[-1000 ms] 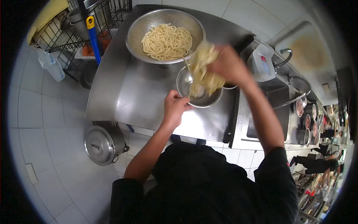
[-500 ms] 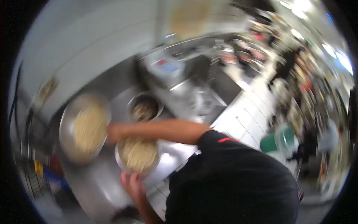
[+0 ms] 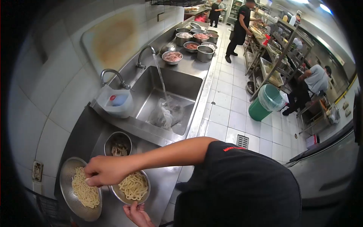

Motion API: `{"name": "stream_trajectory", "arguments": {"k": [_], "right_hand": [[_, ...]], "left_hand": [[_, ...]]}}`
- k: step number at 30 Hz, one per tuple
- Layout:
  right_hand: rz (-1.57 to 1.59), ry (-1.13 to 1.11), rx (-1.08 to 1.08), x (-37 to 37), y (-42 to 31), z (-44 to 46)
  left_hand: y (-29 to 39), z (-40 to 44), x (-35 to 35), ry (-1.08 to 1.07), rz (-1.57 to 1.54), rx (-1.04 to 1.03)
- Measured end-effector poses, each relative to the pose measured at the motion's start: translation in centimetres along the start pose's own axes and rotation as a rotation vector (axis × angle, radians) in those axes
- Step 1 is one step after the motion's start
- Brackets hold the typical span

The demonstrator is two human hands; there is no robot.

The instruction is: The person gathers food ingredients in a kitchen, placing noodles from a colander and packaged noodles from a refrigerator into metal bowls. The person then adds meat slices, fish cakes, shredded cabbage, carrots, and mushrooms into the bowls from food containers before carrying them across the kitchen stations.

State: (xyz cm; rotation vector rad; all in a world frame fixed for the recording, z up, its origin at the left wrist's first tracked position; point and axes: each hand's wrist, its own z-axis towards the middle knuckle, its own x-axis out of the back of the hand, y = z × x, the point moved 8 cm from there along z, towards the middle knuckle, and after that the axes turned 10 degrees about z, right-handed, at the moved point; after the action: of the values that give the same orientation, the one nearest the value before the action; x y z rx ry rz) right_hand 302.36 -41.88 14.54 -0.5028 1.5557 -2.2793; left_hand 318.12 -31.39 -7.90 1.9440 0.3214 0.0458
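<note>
My right hand [image 3: 107,170] reaches across to the colander [image 3: 66,178], a wide metal one with pale thick noodles [image 3: 84,189] in it. Its fingers are pinched together at the edge of those noodles; what lies between them is mostly hidden. Closer to my body, a metal bowl [image 3: 148,189] holds more noodles [image 3: 133,186]. The fingers of my left hand [image 3: 138,215] grip this bowl by its near rim. Behind my right forearm stands a smaller metal pot [image 3: 130,142] with dark, shredded-looking contents.
Water runs from a faucet [image 3: 145,53] into the sink [image 3: 151,98], onto a clear plastic bag [image 3: 166,115]. A plastic jug [image 3: 113,102] stands beside it. Several bowls of raw meat [image 3: 172,56] line the far counter. A green bin [image 3: 261,108] and people [image 3: 240,30] are beyond.
The view has swung and become sharp. My right hand has moved from between the bowl and colander to over the colander's noodles. My left hand stays at the bowl.
</note>
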Motion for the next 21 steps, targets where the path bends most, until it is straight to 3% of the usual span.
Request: {"name": "stream_trajectory", "arguments": {"k": [3,5,7,9,11,13,15,18,21], "right_hand": [[-0.147,0.091,0.07,2.8,1.3,-4.3],[-0.553,-0.047,-0.07,4.0,4.9,-8.2],[-0.952,-0.021,-0.189,8.2,6.9,-12.8],[-0.802,0.281,-0.139,14.8,5.8,-17.9],[-0.814,0.548,-0.408,21.1,3.5,-24.1],[-0.882,0.569,-0.494,26.0,3.3,-31.0],[-0.41,0.611,-0.675,29.6,2.4,-38.3],[-0.128,0.718,-0.78,33.7,-0.4,-48.6],[-0.123,0.857,-0.815,37.2,-4.0,-56.8]], "left_hand": [[0.0,0.2,-2.5,-0.071,0.06,-0.005],[0.8,-1.4,-5.7,-0.152,0.081,-0.007],[0.8,-3.0,-9.6,-0.212,0.101,-0.002],[-0.1,-4.5,-13.7,-0.239,0.118,0.02],[-0.6,-6.5,-19.0,-0.312,0.117,0.045],[-1.8,-8.4,-24.7,-0.42,0.141,0.042],[-3.3,-10.9,-31.0,-0.523,0.193,0.026],[-7.2,-15.4,-40.8,-0.653,0.204,0.082],[-10.2,-20.2,-49.8,-0.81,0.226,0.132]]}}
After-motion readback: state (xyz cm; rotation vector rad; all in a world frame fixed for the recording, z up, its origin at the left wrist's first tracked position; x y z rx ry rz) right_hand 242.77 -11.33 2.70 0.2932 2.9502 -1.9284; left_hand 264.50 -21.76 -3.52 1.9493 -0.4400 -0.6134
